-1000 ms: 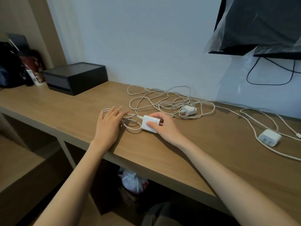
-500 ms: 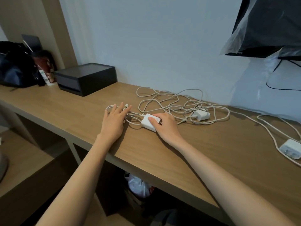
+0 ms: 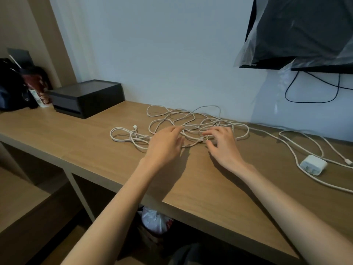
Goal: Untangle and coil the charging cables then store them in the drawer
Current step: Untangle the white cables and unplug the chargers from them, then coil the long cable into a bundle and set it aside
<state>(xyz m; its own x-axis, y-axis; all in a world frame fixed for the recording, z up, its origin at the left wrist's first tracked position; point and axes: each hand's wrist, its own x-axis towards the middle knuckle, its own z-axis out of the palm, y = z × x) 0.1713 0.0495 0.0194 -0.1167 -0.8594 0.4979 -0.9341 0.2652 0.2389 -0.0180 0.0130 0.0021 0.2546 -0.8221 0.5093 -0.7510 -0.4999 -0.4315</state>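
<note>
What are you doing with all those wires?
A person is sorting out a tangle of white cables on the wooden desk. The left hand hovers open over it. The right hand reaches in beside it, though blur hides whether it pinches anything. A white charger lies off to the right.

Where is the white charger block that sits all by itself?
Find the big black screen on the wall, wrapped in plastic, and look down to the wooden desk beneath it. There, right of the tangle of cables, lies a white charger. It is the one chunky block you can see among thin, loopy cords.
</note>
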